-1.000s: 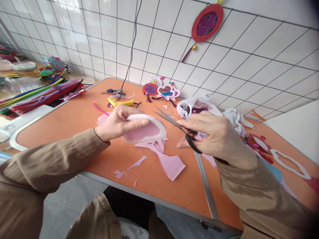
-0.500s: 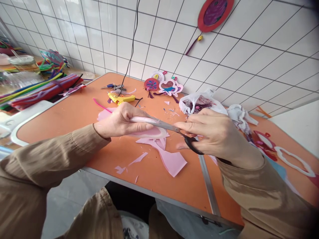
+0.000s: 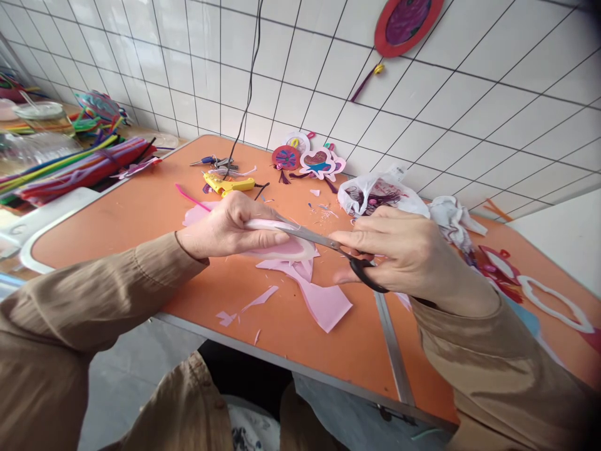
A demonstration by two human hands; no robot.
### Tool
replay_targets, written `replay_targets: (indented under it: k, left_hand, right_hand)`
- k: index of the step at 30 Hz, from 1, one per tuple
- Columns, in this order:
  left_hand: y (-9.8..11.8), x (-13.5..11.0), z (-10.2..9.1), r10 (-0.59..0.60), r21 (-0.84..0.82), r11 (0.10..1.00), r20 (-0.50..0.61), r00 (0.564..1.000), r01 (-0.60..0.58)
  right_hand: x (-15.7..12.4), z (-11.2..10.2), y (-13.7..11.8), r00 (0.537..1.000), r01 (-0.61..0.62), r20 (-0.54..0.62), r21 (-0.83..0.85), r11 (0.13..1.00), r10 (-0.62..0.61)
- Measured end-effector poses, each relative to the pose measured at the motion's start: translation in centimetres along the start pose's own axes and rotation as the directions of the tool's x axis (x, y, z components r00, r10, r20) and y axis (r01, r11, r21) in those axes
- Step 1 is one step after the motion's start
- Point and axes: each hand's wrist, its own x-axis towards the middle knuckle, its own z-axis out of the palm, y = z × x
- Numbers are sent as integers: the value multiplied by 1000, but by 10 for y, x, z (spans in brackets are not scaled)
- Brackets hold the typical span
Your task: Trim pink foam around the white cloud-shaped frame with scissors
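My left hand (image 3: pixel 225 227) is closed on a pink foam shape with a white rim (image 3: pixel 286 247), held just above the orange table (image 3: pixel 141 219). My right hand (image 3: pixel 399 250) grips black-handled scissors (image 3: pixel 328 244), fingers through the loops. The blades reach left into the top edge of the foam shape, next to my left fingertips. Pink offcuts (image 3: pixel 319 300) lie on the table right under both hands.
A yellow glue gun (image 3: pixel 228 184) and its black cord (image 3: pixel 248 81) lie behind my hands. Finished foam ornaments (image 3: pixel 317 161) sit by the tiled wall, a white plastic bag (image 3: pixel 380 193) to the right. Coloured pipe cleaners (image 3: pixel 70 169) are piled at left; foam cutouts (image 3: pixel 554 304) at right.
The scissors, clear of the foam and open a second ago, have moved left into its top edge with the blades closing. My left hand has tilted the foam shape flatter.
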Motion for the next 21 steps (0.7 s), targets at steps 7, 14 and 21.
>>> replay_targets:
  k: [7,14,21]
  left_hand:
    - [0,-1,0,-29,-13,999,-14,999,29]
    - [-1,-1,0,3,-12,1000,12,1000,-3]
    - [0,-1,0,51,-33,998,23,998,-51]
  right_hand:
    - [2,3,2,1000,5,12,57,998,-6]
    - [1,5,3,1000,-16,18,148,989,14]
    - [1,5,3,1000,-8,5,155,988,7]
